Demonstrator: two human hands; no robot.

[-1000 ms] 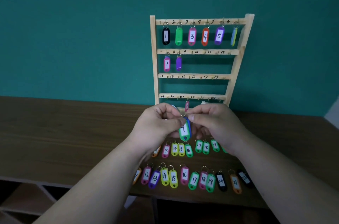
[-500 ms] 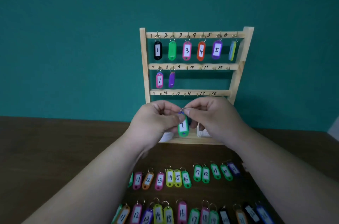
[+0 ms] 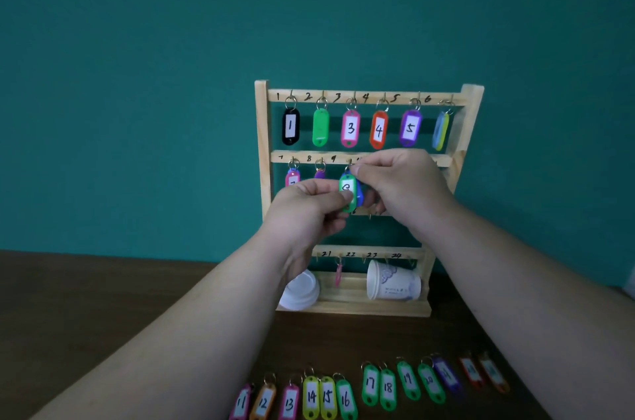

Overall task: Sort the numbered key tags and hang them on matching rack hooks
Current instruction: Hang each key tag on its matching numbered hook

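Your hands have climbed since half a second ago. Then they worked in front of the lower rails of the rack point(image 3: 263, 130); now they sit at its second rail point(image 3: 302, 158), just right of the written 9. Your right hand point(image 3: 402, 185) pinches the ring point(image 3: 348, 169) at the top of the green tag point(image 3: 347, 187) between thumb and forefinger, right under that rail. Whether the ring is hung yet, I cannot tell. Your left hand point(image 3: 309, 203) pinches the tag's lower end and covers part of the label, so the digit reads only in part. A blue tag point(image 3: 359, 196) hangs just behind the green one, touching it. As before, the pink 7 tag point(image 3: 292, 177) and a purple tag point(image 3: 319, 174) hang to the left on the same rail, and six tags point(image 3: 350, 129) fill the top rail point(image 3: 405, 99). The loose tags point(image 3: 326, 397) lie in a row on the table point(image 3: 103, 299), at the bottom of the view.
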